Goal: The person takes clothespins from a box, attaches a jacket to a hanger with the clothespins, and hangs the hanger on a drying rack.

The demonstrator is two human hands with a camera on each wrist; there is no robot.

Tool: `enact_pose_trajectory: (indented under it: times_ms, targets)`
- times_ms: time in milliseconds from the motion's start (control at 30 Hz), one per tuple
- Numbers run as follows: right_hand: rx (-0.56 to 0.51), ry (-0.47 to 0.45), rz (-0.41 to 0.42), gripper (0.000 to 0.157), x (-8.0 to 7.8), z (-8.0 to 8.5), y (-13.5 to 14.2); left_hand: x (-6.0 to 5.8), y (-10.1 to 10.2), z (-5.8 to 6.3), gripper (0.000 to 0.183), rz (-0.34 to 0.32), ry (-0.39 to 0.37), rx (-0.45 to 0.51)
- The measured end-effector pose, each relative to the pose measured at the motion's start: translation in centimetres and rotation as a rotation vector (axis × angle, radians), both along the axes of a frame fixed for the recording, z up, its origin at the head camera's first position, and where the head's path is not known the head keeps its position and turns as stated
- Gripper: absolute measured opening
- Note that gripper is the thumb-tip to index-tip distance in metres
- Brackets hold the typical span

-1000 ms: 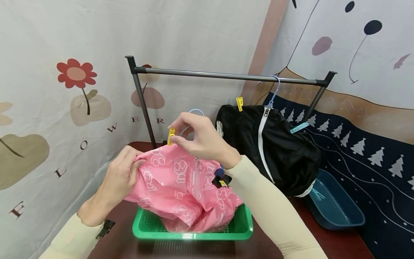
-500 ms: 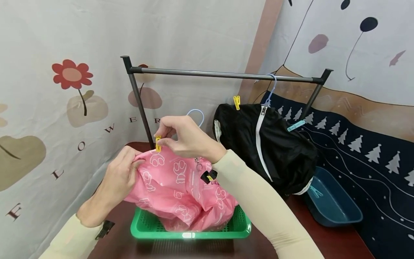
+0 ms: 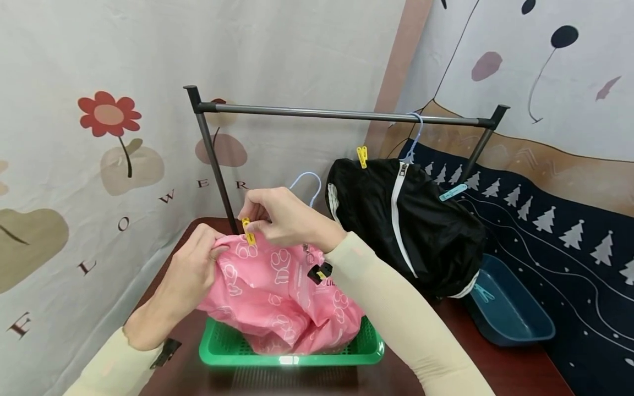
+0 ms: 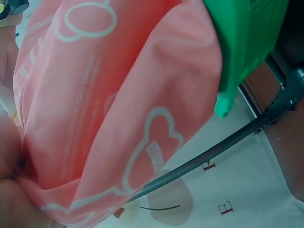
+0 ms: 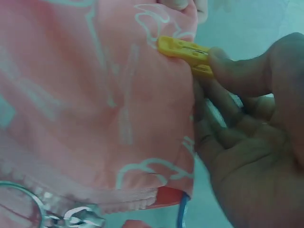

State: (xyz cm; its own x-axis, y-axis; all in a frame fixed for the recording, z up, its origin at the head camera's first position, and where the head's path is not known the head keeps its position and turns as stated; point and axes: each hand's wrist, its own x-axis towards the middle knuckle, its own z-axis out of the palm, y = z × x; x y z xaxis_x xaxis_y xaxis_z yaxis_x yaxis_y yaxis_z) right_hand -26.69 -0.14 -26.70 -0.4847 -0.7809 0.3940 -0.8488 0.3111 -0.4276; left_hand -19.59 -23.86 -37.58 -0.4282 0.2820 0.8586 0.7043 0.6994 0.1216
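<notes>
A pink jacket (image 3: 277, 297) with white outline prints spreads over the green basket (image 3: 292, 360), its upper edge raised. My left hand (image 3: 190, 269) grips its upper left corner. Between thumb and fingers my right hand (image 3: 287, 217) pinches a yellow clothespin (image 3: 249, 232). In the right wrist view the clothespin (image 5: 183, 51) straddles the edge of the pink fabric, close to the left hand's fingertips. Behind the right hand the hook of a blue hanger (image 3: 308, 175) rises from the jacket's neck. The jacket's zipper with a ring pull (image 5: 80, 216) shows low in the right wrist view.
A metal rack with a crossbar (image 3: 307, 114) stands behind. From it hangs a black jacket (image 3: 381, 220) on a blue hanger, with a yellow clothespin (image 3: 362, 157) and a light-blue one (image 3: 453, 192). A dark blue basin (image 3: 520, 308) holds light-blue clothespins at the right.
The right hand has moved left and down with the yellow clothespin, toward the corner in the left hand. The clothespin has tilted, and more of the hanger hook shows.
</notes>
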Motion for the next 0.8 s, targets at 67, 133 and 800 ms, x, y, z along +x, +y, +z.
enact_pose_trajectory:
  times_ms: [67,133,800]
  targets:
    - [0.019,-0.006,-0.001,0.014,0.0,-0.1,0.2,0.1,0.3,0.1,0.045,0.01,-0.006,-0.009]
    - [0.03,-0.009,0.006,0.017,0.1,-0.2,0.3,0.1,0.4,0.1,0.045,0.024,-0.02,-0.017]
    - [0.009,0.043,-0.033,0.034,1.2,-2.5,0.9,0.2,0.0,-0.2,0.036,0.011,-0.097,-0.014]
